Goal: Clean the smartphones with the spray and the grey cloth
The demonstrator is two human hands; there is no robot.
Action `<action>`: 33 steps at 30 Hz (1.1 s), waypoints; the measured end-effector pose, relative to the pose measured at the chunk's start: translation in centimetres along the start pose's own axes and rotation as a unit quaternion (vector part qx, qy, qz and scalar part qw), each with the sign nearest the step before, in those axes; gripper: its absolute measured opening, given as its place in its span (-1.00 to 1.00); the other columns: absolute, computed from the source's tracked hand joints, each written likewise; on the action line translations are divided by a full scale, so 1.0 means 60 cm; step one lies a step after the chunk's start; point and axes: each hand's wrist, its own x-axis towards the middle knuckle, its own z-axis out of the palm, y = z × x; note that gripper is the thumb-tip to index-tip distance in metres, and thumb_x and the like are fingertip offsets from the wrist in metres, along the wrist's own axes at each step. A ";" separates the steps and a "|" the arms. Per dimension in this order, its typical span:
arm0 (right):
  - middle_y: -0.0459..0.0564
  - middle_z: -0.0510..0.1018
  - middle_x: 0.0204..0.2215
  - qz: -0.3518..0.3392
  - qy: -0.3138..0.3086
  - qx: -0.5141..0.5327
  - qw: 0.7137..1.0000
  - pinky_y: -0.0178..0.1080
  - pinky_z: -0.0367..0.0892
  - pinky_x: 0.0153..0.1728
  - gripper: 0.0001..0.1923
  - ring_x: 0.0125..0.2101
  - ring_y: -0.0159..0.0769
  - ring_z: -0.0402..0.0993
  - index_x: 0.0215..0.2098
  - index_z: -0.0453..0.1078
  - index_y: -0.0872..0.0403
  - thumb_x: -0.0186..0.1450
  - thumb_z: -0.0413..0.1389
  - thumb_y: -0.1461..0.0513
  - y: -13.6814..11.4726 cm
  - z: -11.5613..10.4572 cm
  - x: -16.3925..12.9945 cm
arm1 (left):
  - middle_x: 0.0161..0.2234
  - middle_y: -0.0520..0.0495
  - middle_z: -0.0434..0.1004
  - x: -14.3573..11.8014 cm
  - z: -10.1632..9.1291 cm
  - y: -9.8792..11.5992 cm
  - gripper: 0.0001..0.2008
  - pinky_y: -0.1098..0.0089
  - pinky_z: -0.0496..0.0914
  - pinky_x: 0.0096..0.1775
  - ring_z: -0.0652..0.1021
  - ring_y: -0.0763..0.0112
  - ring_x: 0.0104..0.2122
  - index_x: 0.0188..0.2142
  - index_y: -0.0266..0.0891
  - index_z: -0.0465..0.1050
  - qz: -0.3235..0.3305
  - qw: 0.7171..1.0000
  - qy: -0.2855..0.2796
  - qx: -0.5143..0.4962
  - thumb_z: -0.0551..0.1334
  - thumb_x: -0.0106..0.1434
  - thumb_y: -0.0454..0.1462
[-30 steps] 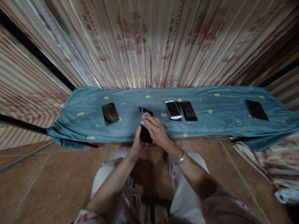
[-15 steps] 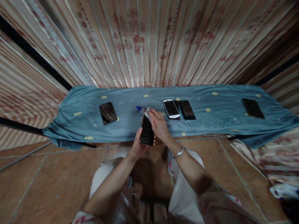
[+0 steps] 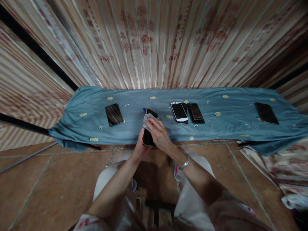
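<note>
A black smartphone is held by its lower part in my left hand, screen facing up, over the front edge of the covered table. My right hand presses a pale grey cloth onto the phone's screen, and its fingers cover part of the glass. The phone's top end shows above the cloth. Just beyond it, a blue tip of some object pokes out; the phone hides the rest.
A blue patterned cloth covers the long table. On it lie a dark tablet-like device at left, a white phone on a darker one, stacked black phones, and another black phone at far right. Curtains hang behind.
My right hand and the cloth have moved down the phone's screen from its upper edge. The phone's top end is now uncovered. The whole view has shifted slightly.
</note>
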 end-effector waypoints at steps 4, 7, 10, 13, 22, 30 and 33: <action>0.18 0.42 0.15 -0.036 -0.011 -0.011 0.999 -0.04 0.30 0.17 -0.58 0.11 -0.10 0.33 0.17 0.40 0.10 0.44 -0.12 0.31 0.003 -0.005 0.002 | -0.13 -0.08 0.62 -0.004 -0.001 -0.008 -0.60 0.34 0.49 -0.18 0.60 0.29 -0.12 0.10 -0.20 0.42 -0.002 1.000 0.003 0.022 -0.02 0.42 -0.12; 0.17 0.43 0.14 -0.013 -0.006 -0.033 0.999 -0.02 0.30 0.17 -0.57 0.12 -0.10 0.32 0.17 0.39 0.08 0.43 -0.14 0.32 0.020 -0.011 0.011 | -0.29 -0.12 0.64 -0.003 -0.010 -0.018 -0.61 0.32 0.51 -0.27 0.63 0.25 -0.28 -0.01 -0.28 0.46 -0.020 0.998 -0.012 0.054 0.03 0.40 -0.10; 0.15 0.42 0.15 0.024 -0.002 -0.048 0.999 0.00 0.31 0.16 -0.55 0.12 -0.12 0.32 0.19 0.37 0.06 0.43 -0.16 0.32 0.033 -0.017 0.020 | -0.40 -0.11 0.62 -0.002 -0.013 -0.025 -0.61 0.29 0.52 -0.30 0.63 0.23 -0.35 -0.06 -0.30 0.47 -0.031 0.996 -0.025 0.075 0.06 0.37 -0.08; 0.14 0.43 0.14 0.045 0.005 -0.053 0.998 -0.03 0.31 0.15 -0.56 0.11 -0.13 0.35 0.17 0.39 0.08 0.44 -0.17 0.31 0.039 -0.020 0.026 | -0.44 -0.14 0.61 -0.002 -0.009 -0.027 -0.58 0.32 0.52 -0.36 0.63 0.26 -0.41 -0.10 -0.35 0.48 -0.039 0.995 -0.023 0.087 -0.01 0.40 -0.09; 0.18 0.46 0.13 0.083 0.020 -0.046 0.995 0.01 0.28 0.16 -0.54 0.12 -0.10 0.35 0.19 0.37 0.12 0.44 -0.20 0.28 0.057 -0.017 0.024 | -0.48 -0.16 0.59 0.001 -0.008 -0.013 -0.54 0.36 0.48 -0.50 0.57 0.32 -0.56 -0.20 -0.37 0.47 -0.021 0.996 -0.052 0.070 0.00 0.38 -0.02; 0.19 0.46 0.11 0.054 0.007 -0.012 0.998 -0.02 0.31 0.14 -0.56 0.10 -0.13 0.35 0.16 0.39 0.12 0.44 -0.17 0.26 0.029 -0.014 0.014 | -0.39 -0.07 0.62 0.009 -0.009 -0.007 -0.57 0.33 0.53 -0.31 0.62 0.33 -0.39 -0.16 -0.23 0.51 0.019 0.998 -0.053 0.040 0.01 0.39 0.00; 0.18 0.44 0.13 0.043 -0.003 0.006 0.999 -0.02 0.32 0.13 -0.56 0.10 -0.14 0.34 0.17 0.39 0.09 0.44 -0.16 0.26 0.015 -0.011 0.011 | -0.14 -0.11 0.62 0.009 -0.006 -0.007 -0.56 0.25 0.51 -0.09 0.60 0.24 -0.11 -0.03 -0.20 0.50 0.031 0.998 -0.042 0.021 0.00 0.40 -0.01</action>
